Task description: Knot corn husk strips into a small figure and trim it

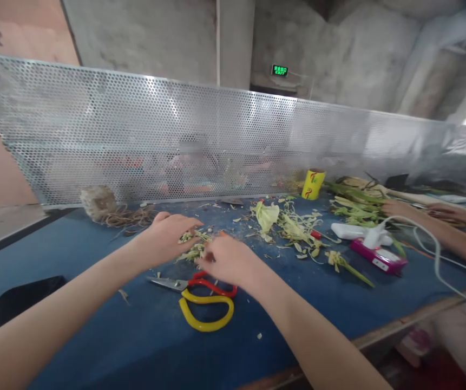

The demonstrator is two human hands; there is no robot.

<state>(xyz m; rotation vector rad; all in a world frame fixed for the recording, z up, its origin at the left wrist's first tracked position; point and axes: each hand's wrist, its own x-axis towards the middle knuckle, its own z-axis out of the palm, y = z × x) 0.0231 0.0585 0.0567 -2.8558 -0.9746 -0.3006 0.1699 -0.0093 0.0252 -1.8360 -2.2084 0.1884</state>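
Observation:
My left hand [168, 235] and my right hand [227, 260] meet over a small bunch of yellow-green plant strips [194, 246] on the blue table top [94, 325]. Both hands have their fingers curled onto the bunch. Just below my right hand lie scissors [202, 298] with one red and one yellow handle, blades pointing left, untouched.
More green leaves and scraps [289, 225] are scattered to the right, with a yellow cup [313, 184], a white and pink device [373, 249] with a white cable, and another person's arms [439, 222]. A perforated metal screen [176, 130] closes the far side. A straw bundle [103, 206] lies far left.

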